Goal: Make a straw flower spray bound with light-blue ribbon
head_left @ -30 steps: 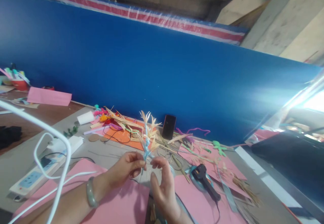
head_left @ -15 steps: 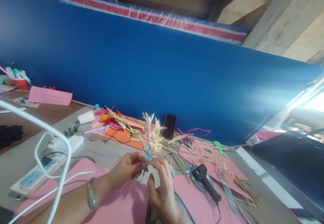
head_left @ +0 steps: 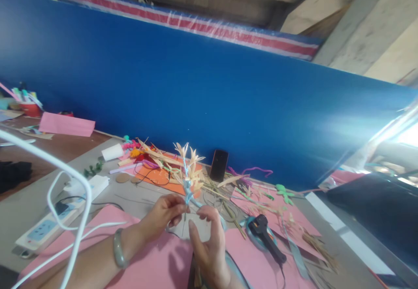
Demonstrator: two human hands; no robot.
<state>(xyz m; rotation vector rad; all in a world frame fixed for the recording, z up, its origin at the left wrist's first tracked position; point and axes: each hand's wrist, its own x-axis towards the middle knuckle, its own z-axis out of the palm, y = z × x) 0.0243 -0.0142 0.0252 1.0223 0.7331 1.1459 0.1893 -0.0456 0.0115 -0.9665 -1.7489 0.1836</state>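
Note:
My left hand (head_left: 165, 215) pinches the base of a small craft sprig (head_left: 188, 173), pale straw-coloured leaves bound to a stem wrapped in light blue tape. The sprig stands upright above the table. My right hand (head_left: 207, 241) is closed in a pinch just to the right of the stem's base, fingertips on a strip of the blue tape (head_left: 196, 203) that runs off the stem. A green bangle (head_left: 117, 249) circles my left wrist.
A black glue gun (head_left: 266, 234) lies on pink paper (head_left: 156, 265) at the right. A black phone (head_left: 219, 165) leans on the blue partition (head_left: 209, 93). Straw pieces, pipe cleaners and orange paper (head_left: 160, 176) litter the middle; a white power strip (head_left: 48, 228) and cables lie left.
The sprig has tilted and shifted slightly left. My right hand has gone from open fingers beside the stem to pinching at its base.

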